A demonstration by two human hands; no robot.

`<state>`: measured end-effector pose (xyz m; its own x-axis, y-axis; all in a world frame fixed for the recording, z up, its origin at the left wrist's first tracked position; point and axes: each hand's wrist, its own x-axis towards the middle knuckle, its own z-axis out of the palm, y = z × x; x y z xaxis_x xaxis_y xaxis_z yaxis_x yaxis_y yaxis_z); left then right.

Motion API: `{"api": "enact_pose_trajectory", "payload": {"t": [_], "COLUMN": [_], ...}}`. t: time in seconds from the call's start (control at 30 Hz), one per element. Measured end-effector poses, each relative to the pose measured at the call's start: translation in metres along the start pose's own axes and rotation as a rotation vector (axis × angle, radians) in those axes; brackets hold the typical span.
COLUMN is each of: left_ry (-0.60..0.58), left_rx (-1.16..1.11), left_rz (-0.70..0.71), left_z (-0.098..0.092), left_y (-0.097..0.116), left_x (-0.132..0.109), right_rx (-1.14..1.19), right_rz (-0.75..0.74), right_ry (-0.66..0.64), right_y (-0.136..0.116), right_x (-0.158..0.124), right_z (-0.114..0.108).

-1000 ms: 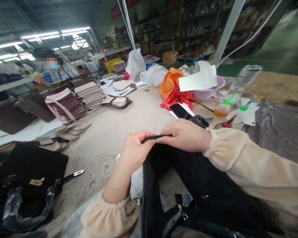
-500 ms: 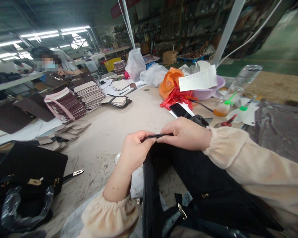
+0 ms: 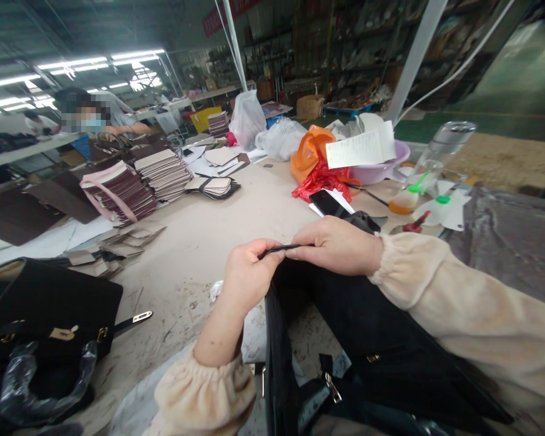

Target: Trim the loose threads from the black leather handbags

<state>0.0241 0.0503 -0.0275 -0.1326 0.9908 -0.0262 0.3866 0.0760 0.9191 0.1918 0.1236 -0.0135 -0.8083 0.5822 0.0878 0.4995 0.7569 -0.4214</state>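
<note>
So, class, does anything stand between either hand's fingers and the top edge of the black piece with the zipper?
Nothing visible does: the left hand and right hand both pinch the black piece directly at its edge. The phone lies beyond the right hand, not between.

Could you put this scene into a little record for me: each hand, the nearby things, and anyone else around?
Left hand: pinching the top edge of the black material
Right hand: pinching the same edge, close beside the left
Metal fitting: gold-coloured pull on the black material
At left: black bag, its handle in clear plastic
Beyond the right hand: phone, red plastic bag, lilac basin
Others: masked person across the worktable
</note>
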Motion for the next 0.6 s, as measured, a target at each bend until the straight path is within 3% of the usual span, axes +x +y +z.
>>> {"api": "enact_pose_trajectory", "payload": {"t": [0.4,0.6], "left_ry": [0.019,-0.103], "left_rx": [0.028,0.021], "left_rz": [0.01,0.047], "left_z": [0.0019,0.0007], "left_y": [-0.0044,0.0013], "left_x": [0.0036,0.0012], "right_rx": [-0.042,-0.018], "right_rz": [-0.008,-0.054], "right_ry": [0.003,0.001], "right_y": [-0.0001,0.0078], "right_x": [0.002,-0.0036], "right_z": [-0.0012,-0.0046]}}
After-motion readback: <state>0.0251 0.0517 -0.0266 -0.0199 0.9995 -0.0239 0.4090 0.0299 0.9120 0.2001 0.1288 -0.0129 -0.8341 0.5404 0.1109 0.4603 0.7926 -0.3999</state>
